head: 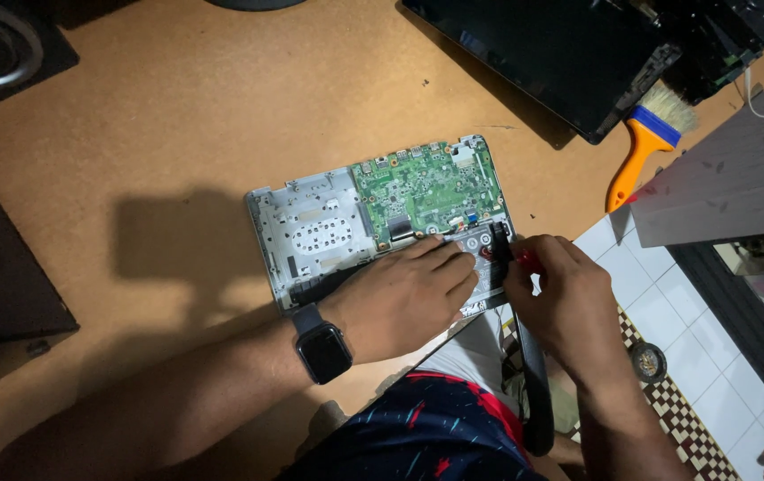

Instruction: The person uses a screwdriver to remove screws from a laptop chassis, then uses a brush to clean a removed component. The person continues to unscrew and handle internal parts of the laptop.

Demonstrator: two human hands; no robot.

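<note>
Opened grey laptop base (311,227) with green circuit board (425,185): centre of frame, on my brown counter (177,116). My left hand (409,298): flat, pressing its lower edge. My right hand (560,298): closed around a red-handled tool (524,259). Orange-handled brush (645,142): upper right.

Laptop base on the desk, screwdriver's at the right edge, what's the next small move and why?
Probably keep the left hand pressing flat on the laptop base and turn the screwdriver in place. The right hand grips its red handle with the tip down by the green board, and the base overhangs the desk edge, so it could shift without that hold.
</note>
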